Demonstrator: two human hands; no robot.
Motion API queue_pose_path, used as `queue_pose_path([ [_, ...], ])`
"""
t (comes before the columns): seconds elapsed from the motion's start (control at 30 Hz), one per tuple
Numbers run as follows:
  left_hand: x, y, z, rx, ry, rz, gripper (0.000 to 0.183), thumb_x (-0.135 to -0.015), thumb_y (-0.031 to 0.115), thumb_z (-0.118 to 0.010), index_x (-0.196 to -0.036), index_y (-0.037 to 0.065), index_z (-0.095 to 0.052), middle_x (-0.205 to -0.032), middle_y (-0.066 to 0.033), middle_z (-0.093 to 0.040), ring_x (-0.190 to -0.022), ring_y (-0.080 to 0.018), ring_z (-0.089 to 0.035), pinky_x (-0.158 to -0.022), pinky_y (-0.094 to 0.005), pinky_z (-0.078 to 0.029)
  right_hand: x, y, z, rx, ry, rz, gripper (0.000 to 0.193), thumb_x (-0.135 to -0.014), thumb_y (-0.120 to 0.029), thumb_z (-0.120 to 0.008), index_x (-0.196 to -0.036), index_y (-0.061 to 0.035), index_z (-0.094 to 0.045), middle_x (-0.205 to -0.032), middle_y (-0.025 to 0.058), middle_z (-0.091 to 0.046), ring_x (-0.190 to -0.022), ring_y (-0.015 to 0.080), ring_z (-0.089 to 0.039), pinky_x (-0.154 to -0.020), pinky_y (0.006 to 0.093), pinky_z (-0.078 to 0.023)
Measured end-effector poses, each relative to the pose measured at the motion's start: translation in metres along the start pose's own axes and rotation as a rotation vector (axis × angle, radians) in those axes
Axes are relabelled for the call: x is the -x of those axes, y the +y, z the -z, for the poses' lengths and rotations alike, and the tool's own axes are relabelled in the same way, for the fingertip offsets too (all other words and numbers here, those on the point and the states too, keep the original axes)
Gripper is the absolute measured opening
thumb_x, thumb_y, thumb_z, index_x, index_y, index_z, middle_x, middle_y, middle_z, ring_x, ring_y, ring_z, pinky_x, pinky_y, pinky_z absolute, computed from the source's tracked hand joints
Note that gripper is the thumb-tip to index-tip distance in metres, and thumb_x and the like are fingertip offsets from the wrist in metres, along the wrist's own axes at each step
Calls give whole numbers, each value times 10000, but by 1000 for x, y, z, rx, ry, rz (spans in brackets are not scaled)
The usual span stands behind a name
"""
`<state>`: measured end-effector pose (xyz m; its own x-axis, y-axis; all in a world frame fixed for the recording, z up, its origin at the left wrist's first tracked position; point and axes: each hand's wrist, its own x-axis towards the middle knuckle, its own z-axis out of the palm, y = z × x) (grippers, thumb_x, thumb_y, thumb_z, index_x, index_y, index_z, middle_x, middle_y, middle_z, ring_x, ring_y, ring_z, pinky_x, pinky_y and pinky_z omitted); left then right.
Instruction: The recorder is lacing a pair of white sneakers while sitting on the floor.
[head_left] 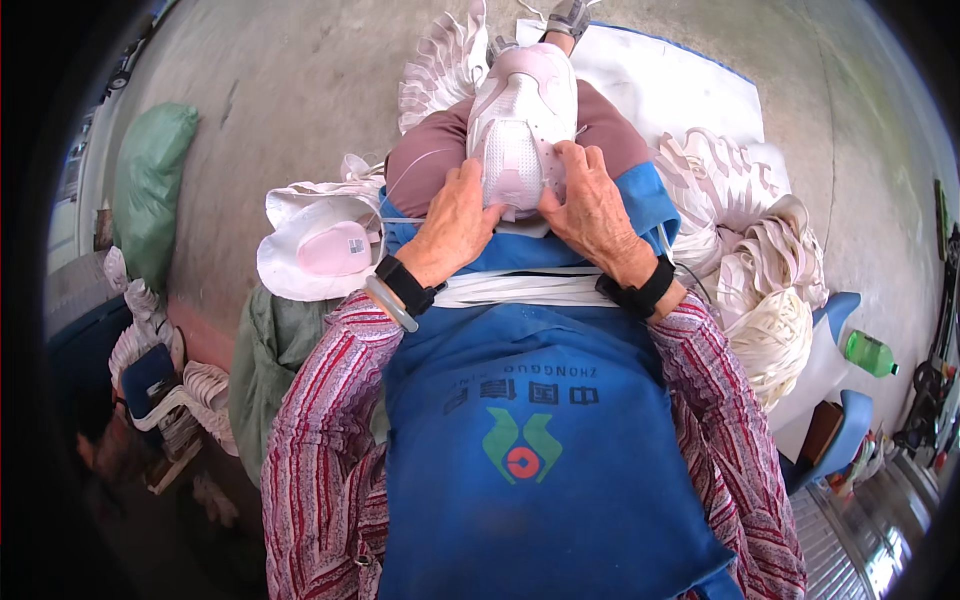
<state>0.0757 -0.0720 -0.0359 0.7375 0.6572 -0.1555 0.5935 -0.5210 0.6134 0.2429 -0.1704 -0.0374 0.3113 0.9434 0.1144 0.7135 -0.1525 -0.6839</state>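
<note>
My left hand (450, 230) and right hand (592, 212) pinched the near end of a white-and-pink shoe upper (520, 115), between my knees at the blue apron's (520, 545) far edge. Dark lettering (578, 397) crossed the apron beside a green-and-red emblem (523, 462); the pink insole's (325, 250) label (355, 245) seemed too small to read.

You wear a blue apron (540, 390), printed with dark characters and an emblem (522, 462) of two green curved shapes around an orange-red ring. Your sleeves (325, 430) are striped red, pink and whitish. Black bands circle your left wrist (405, 286) and right wrist (647, 292), plus a pale bangle (392, 306) on the left. Your trousers (425, 150) are mauve, your footwear (570, 18) greyish.
</note>
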Motion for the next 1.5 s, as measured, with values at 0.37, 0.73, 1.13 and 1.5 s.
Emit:
queue_pose_path([
  [0.37,12,19,7,-7,37,-99,577,-710,73,-728,-1166,-32,-389,-1135,-290,-453,-1046,-444,-495,-874,-438,-439,3,1,5,9,-6,-43,378,-750,-56,-556,-1087,56,-424,-982,271,-469,-833,464,-549,-751,481,-486],
  [0.73,40,24,-20,-334,-77,-268,891,-654,109,-762,-1415,70,-300,-1455,-290,-144,-1308,-551,-177,-1031,-554,-304,16,5,-5,-67,30,9,295,-737,-36,-570,-996,59,-466,-902,259,-531,-846,398,-555,-737,429,-469],
  [1.13,7,24,7,-253,-8,-344,955,-650,178,-784,-1422,43,-239,-1483,-220,-157,-1345,-474,-195,-1048,-602,-246,-31,17,27,-131,-19,-186,420,-769,-195,-692,-1072,50,-533,-853,128,-614,-725,213,-606,-680,341,-503],
  [1.5,8,11,-36,-440,15,-348,774,-756,129,-610,-1405,-67,-236,-1497,-247,-108,-1325,-535,-165,-1033,-583,-276,-93,27,22,-200,14,-69,460,-738,-351,-722,-1022,-4,-623,-763,174,-651,-705,295,-648,-675,373,-516],
])
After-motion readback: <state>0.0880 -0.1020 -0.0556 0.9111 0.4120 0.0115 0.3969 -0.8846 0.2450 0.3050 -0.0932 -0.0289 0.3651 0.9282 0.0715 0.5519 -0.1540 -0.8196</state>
